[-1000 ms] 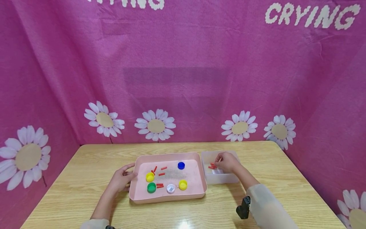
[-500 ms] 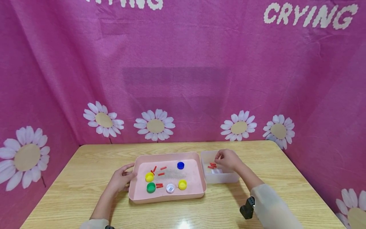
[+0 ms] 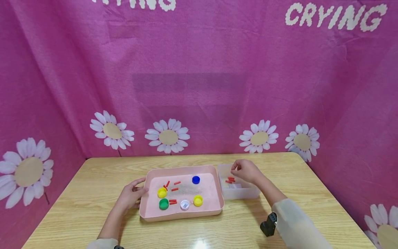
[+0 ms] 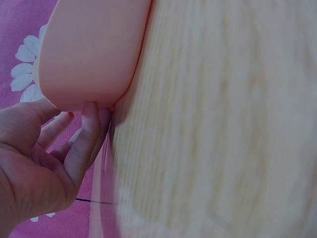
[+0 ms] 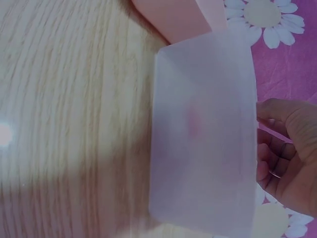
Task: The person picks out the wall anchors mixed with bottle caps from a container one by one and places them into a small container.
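My left hand (image 3: 129, 196) holds the left end of a pink tray (image 3: 181, 218), its thumb at the rim and fingers against the outer wall in the left wrist view. Inside lie red sticks (image 3: 173, 201), two yellow caps (image 3: 198, 200), a green cap (image 3: 163, 204), a blue cap (image 3: 196, 180) and a whitish one (image 3: 185, 204). Over the back of a frosted plastic bin (image 3: 242, 194) hovers my right hand (image 3: 246, 171), fingers loosely curved and nothing showing between them. Red sticks (image 3: 230, 179) lie in the bin. Its wall partly hides my right fingertips in the right wrist view.
The bin stands against the tray's right end on a wood-grain table (image 3: 105, 173). A pale card-like piece (image 3: 235, 186) lies in the bin. A pink curtain (image 3: 199, 103) with daisies hangs behind and at both sides.
My right hand has risen and drawn back from the red sticks in the bin toward its far edge. My left hand keeps its place on the tray.
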{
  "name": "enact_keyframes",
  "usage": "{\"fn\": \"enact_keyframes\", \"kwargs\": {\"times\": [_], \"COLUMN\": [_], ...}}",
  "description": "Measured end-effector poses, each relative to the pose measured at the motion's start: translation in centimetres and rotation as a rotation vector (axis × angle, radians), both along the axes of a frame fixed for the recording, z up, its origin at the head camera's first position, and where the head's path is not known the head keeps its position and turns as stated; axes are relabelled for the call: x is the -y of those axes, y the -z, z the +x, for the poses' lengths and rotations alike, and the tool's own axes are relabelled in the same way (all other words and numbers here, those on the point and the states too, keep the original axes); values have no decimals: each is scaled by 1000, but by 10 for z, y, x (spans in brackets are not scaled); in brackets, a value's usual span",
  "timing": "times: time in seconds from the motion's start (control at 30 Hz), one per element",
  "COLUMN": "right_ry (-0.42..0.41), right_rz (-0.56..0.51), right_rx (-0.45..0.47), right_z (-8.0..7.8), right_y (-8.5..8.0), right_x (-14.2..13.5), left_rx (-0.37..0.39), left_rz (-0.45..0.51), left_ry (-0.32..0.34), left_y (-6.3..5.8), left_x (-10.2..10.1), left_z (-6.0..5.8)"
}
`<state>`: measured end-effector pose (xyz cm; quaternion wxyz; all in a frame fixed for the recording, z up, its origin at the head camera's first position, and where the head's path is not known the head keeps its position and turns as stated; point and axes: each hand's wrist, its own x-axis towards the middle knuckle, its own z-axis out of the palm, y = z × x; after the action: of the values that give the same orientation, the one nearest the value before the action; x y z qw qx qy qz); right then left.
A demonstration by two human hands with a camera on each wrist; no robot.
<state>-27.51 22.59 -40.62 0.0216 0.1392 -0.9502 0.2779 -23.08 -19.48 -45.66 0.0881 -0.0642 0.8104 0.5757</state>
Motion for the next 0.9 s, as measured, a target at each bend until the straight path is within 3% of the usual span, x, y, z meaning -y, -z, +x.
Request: {"fn": "enact_keyframes", "kwargs": {"times": [0.23,0.6,0.9], "right_ry": [-21,-8,-47], "right_rz": [-8,-13,-23], "right_rx": [-23,18,-20], "right_z": [-1,1,2], "right_y": [-5,-15,-21], "right_x": [9,27,44], "left_rx": [-2,-6,-6], "left_rz": [13,5,15], "left_ry": [-5,-5,-7], "left_y": [1,2,3], "left_x": [1,1,0], "left_z": [0,-1,-1]}}
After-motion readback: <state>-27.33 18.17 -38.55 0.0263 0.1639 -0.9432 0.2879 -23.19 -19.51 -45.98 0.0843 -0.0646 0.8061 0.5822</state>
